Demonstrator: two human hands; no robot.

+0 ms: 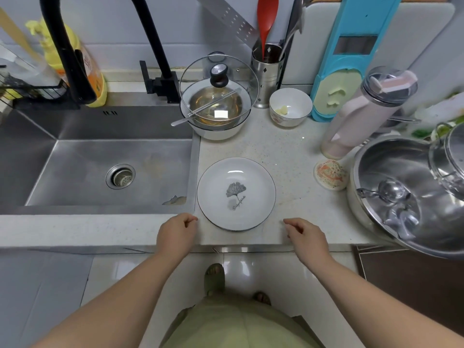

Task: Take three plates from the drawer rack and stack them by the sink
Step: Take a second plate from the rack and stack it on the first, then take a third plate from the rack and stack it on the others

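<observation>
The white plate (236, 194) sits on the table (296, 156), right beside the sink (100, 156). The left hand (175, 234) and right hand (305, 236) hover near it, each grip loosely curled and holding nothing.

The number of plates (236, 193) lying in the white stack on the bench (288, 151) cannot be told, since only the top face and one rim are seen from above. The fingertips of both hands (175, 232) are curled under and hidden from the camera. The big steel pot (401, 197) is cut off by the right edge, and the lid leaning in it is likewise cropped. The black tap (62, 46) is cut by the top edge. The yellow bottle (93, 71) is partly covered by the tap, and its label is too blurred to read. The small writing under the leaf on the plate cannot be read. The sink (75, 156) is cut off at the left edge.
</observation>
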